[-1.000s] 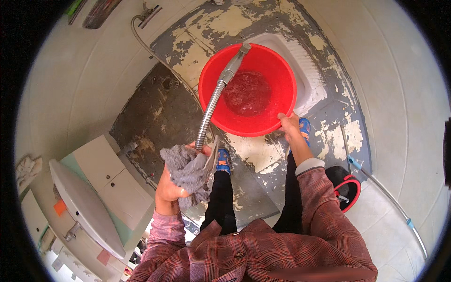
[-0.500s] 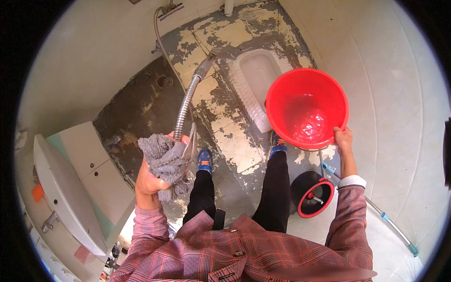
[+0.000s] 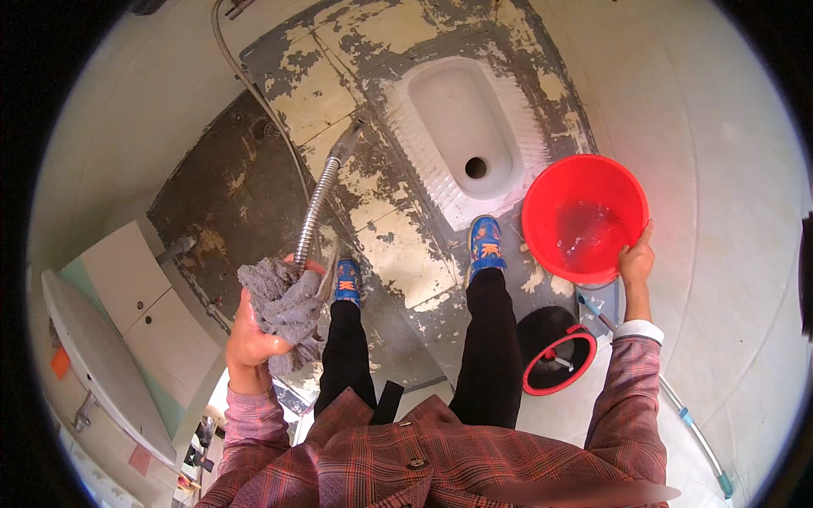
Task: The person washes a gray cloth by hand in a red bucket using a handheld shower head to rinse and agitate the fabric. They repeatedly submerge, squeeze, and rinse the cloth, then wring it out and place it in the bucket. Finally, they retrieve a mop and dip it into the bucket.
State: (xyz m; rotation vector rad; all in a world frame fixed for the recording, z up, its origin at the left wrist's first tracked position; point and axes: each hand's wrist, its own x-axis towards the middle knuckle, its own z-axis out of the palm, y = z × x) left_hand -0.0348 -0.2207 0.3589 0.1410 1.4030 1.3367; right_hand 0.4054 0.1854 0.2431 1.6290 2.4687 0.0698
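Note:
My left hand (image 3: 254,339) is closed around a bunched grey cloth (image 3: 282,309). A ribbed metal hose (image 3: 315,216) rises out of the same grip, its far end a greyish head (image 3: 349,142) above the floor. At the right, the fingers of my right hand (image 3: 635,258) clasp the rim of a red plastic basin (image 3: 555,199). A little water glints in the bottom of the basin, which is tilted slightly toward me. It hangs beside a white squat toilet (image 3: 461,110) and close to my right shoe (image 3: 486,241).
A black bucket with a red rim (image 3: 532,339) stands below the basin. Near it lies a pole with blue fittings (image 3: 682,415). A sink (image 3: 110,364) and cabinet (image 3: 140,296) line the left side. The floor (image 3: 385,245) has peeling yellow patches; a thin hose (image 3: 254,89) crosses it.
The basin has been lowered and shifted right, away from the squat toilet, whose drain hole now shows. My left hand keeps its hold on cloth and hose. The view has shifted slightly.

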